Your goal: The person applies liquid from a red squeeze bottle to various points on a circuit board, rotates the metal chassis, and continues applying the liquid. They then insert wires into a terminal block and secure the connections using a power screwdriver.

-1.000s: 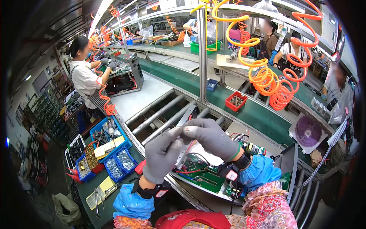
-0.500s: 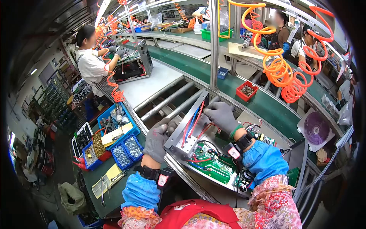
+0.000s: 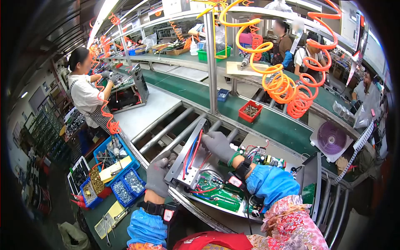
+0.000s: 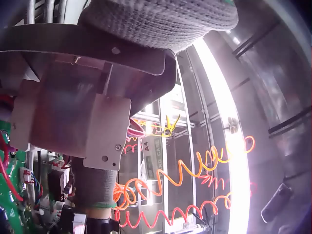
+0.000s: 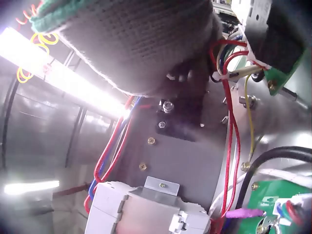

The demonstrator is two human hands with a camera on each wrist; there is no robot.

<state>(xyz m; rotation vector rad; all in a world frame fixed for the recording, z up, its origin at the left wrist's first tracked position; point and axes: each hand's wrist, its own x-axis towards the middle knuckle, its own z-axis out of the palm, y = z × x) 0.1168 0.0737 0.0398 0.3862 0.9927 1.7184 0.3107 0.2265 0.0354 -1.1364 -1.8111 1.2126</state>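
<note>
A grey metal panel [image 3: 189, 156] with red and blue wires stands tilted over a chassis with a green circuit board [image 3: 221, 196]. My gloved left hand [image 3: 157, 177] grips its left edge with curled fingers; the left wrist view shows this glove [image 4: 161, 22] above the panel's edge. At the upper right side of the panel, my gloved right hand [image 3: 218, 146] holds on with bent fingers, their tips hidden. In the right wrist view that glove [image 5: 141, 44] covers part of the panel [image 5: 180, 158], close to a dark plate [image 5: 180, 119] with bolts. A white block [image 5: 102, 209] is mounted lower down.
Blue bins of screws [image 3: 134, 181], yellow pads and wrenches [image 3: 107, 227] lie to the left. Metal rollers [image 3: 166, 129] run behind the panel. A red bin [image 3: 250, 111] sits on the green belt. Coiled orange hoses [image 3: 283, 83] hang above. A person [image 3: 85, 98] works at the far left.
My hands, earlier together in front of the panel, have parted to its two sides, exposing its wires. Since half a second ago they have kept nearly the same hold while the head view shifted.
</note>
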